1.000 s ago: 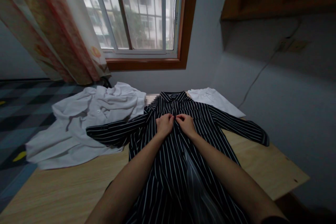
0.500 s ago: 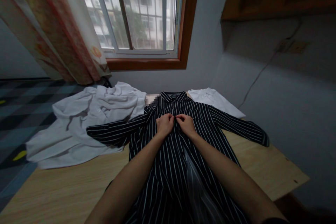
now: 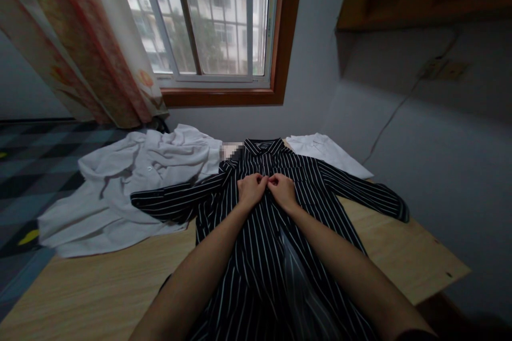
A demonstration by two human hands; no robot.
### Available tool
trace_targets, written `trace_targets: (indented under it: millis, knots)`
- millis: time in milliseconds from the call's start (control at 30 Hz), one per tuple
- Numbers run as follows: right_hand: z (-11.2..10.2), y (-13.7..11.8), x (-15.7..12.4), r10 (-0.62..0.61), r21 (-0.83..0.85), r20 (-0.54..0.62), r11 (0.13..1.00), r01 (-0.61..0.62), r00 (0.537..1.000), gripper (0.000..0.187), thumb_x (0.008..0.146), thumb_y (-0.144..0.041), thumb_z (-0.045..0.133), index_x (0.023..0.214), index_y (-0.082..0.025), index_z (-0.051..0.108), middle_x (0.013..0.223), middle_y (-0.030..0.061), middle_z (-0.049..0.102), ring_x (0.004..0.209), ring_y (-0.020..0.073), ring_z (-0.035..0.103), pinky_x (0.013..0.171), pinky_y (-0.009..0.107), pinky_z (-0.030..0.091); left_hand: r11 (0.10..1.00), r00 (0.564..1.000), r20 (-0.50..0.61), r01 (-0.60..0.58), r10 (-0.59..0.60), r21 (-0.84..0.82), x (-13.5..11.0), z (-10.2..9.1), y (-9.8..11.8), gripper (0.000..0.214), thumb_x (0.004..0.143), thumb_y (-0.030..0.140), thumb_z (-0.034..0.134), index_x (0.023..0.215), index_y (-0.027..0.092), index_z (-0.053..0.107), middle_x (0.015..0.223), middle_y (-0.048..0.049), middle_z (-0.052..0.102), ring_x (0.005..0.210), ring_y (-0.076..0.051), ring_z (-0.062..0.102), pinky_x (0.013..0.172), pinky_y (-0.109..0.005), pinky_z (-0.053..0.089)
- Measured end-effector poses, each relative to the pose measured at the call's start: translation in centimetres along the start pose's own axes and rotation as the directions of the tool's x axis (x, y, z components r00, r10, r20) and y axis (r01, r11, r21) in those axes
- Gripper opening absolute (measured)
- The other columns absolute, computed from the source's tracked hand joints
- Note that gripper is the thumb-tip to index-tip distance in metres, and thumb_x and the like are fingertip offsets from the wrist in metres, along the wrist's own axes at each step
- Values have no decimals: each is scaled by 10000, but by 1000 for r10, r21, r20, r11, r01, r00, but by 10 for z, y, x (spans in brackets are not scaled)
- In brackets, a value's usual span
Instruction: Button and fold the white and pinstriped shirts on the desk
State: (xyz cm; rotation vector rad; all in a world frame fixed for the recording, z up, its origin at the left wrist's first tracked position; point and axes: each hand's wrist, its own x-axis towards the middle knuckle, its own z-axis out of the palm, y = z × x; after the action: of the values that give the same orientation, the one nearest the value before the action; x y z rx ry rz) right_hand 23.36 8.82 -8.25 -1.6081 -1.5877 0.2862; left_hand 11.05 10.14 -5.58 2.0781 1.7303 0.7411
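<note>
Beyond the table stands a pale wall [image 3: 312, 64] with a wood-framed window [image 3: 224, 37]. Since the earlier frame I note one change: the fingertips of my left hand [image 3: 251, 191] and right hand [image 3: 283, 191], then slightly apart, now meet. I keep both hands curled, nearly closed, pinching the front of the striped shirt [image 3: 256, 245]; whether a button lies between the fingers I cannot tell. My wooden table [image 3: 108, 277] bears this shirt at its middle, a crumpled white garment [image 3: 116, 197] at left, partly under one sleeve [image 3: 180, 200], and a white cloth [image 3: 328, 154] at far right. The collar [image 3: 264, 147] points far, toward the window; the long axis runs near to far.
</note>
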Motion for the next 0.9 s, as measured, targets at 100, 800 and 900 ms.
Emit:
trace_targets:
  millis: [100,800,900]
  knots:
    - [0,0,0,-13,-13,-1,1000,13,1000,103,798,-213,626,711,-200,680,771,30,705,716,179,636,711,285,447,1000,1000,-5,1,-1,14,0,0,0,287,905,364,485,884,207,725,935,-52,741,935,-224,653,864,-340,403]
    - [-2,1,3,55,148,11,987,-56,998,119,800,-266,608,731,-192,671,725,12,693,671,160,625,684,270,461,999,1000,5,-31,31,31,-1,2,0,235,951,242,419,954,198,649,1065,-60,701,1046,-217,606,905,-352,361]
    - [-3,-2,0,-15,48,-24,999,16,1000,112,822,-236,587,735,-194,645,762,24,679,693,167,608,694,278,443,999,999,2,-42,42,9,0,3,-1,244,952,257,418,934,200,655,1050,-57,704,1027,-212,612,901,-347,364]
